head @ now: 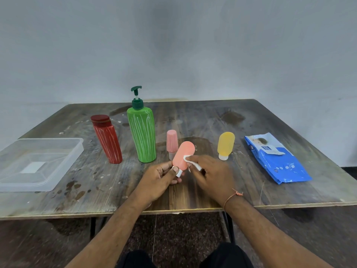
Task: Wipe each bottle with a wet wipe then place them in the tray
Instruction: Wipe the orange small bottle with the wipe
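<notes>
Gripping the white cap end of the orange bottle (183, 154), the left hand (162, 180) holds it tilted up off the table (251, 186), which leaves the whole coloured body free to be reached. The right hand (209, 173) pinches a folded wet wipe (190, 159) between fingers and thumb and presses it against the bottle's right side, so the task looks to be in the wiping step for this bottle. Four more bottles wait in a loose row behind: a red bottle (108, 141) leaning to the left, a tall green pump bottle (143, 134) upright beside it, a small pink bottle (172, 143) standing cap-down just behind the orange one, and a yellow bottle (225, 145) cap-down to the right. None appears to have been put away, since the clear plastic tray (63, 165) at the table's left edge holds no bottle. It sits on the side of the bottle-holding hand, so a cleaned bottle could probably go across without changing hands. The blue pack of wipes (276, 159) lies flat on the right, near the wiping hand, handy for pulling a fresh sheet. Holding by the cap means that part still needs its own wipe, likely after a regrip.
</notes>
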A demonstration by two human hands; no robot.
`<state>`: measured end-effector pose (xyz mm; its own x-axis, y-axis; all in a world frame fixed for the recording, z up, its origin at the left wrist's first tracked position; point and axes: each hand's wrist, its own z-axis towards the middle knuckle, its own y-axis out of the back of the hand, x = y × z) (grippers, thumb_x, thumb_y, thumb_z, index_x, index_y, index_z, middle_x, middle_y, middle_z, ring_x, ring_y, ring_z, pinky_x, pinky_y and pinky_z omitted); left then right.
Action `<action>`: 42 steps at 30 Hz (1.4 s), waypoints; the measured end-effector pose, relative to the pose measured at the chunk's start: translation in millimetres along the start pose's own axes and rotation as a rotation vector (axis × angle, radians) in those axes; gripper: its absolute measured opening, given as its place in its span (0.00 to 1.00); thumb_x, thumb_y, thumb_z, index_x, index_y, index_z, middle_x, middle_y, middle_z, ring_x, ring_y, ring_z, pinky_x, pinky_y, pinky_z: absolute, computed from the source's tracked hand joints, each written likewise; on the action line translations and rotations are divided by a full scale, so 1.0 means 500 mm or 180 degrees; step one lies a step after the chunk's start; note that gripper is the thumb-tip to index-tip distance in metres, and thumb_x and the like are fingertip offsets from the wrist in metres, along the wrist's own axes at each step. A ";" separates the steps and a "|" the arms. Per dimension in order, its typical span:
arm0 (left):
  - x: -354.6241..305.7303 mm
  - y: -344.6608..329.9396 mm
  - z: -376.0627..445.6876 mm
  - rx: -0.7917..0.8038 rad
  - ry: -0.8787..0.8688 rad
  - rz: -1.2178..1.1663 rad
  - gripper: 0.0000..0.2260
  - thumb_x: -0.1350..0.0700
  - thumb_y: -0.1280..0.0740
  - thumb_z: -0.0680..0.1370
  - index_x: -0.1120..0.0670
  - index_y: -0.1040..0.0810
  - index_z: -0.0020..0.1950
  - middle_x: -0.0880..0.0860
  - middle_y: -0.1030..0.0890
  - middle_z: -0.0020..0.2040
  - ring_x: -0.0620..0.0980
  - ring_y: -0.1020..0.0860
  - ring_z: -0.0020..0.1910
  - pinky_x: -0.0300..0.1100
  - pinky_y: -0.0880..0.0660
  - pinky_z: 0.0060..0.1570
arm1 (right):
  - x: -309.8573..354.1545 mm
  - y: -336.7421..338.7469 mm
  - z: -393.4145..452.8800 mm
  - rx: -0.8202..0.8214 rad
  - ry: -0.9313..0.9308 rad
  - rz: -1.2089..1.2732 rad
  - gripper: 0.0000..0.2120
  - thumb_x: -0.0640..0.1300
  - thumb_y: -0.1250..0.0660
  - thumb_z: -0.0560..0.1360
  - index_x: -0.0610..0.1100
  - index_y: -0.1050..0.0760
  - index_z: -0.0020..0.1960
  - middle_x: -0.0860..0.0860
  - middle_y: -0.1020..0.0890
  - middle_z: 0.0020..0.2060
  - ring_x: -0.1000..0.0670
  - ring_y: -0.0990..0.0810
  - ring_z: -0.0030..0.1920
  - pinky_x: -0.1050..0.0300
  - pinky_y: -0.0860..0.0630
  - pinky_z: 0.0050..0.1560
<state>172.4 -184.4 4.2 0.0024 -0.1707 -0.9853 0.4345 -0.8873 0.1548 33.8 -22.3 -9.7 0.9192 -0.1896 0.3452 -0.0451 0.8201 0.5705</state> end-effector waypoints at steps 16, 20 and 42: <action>0.000 -0.009 0.006 -0.0192 0.0070 -0.0334 0.10 0.58 0.39 0.87 0.49 0.21 0.65 0.49 0.12 0.55 0.48 0.14 0.53 0.42 0.17 0.55 | 0.012 -0.003 -0.002 0.0265 0.0665 -0.0022 0.10 0.51 0.29 0.82 0.55 0.14 0.62 0.59 0.12 0.53 0.57 0.15 0.48 0.61 0.22 0.40; -0.005 -0.007 0.003 -0.0144 0.0071 -0.0339 0.11 0.58 0.39 0.87 0.50 0.22 0.67 0.49 0.12 0.55 0.47 0.14 0.53 0.40 0.18 0.53 | 0.011 -0.008 -0.004 0.0211 0.0695 0.0023 0.09 0.49 0.27 0.81 0.54 0.14 0.60 0.58 0.12 0.53 0.57 0.15 0.48 0.59 0.20 0.41; 0.003 0.011 0.002 -0.0574 -0.0060 -0.0348 0.35 0.63 0.20 0.72 0.53 0.27 0.77 0.47 0.13 0.58 0.47 0.17 0.61 0.41 0.22 0.65 | 0.006 -0.002 -0.003 -0.0093 0.0355 0.0226 0.11 0.46 0.26 0.80 0.53 0.14 0.61 0.59 0.12 0.54 0.53 0.13 0.48 0.50 0.17 0.41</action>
<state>174.1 -190.1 3.8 -0.0697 -0.0870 -0.9938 0.5855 -0.8101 0.0299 37.3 -23.1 -10.2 0.9519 -0.0708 0.2980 -0.1015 0.8450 0.5250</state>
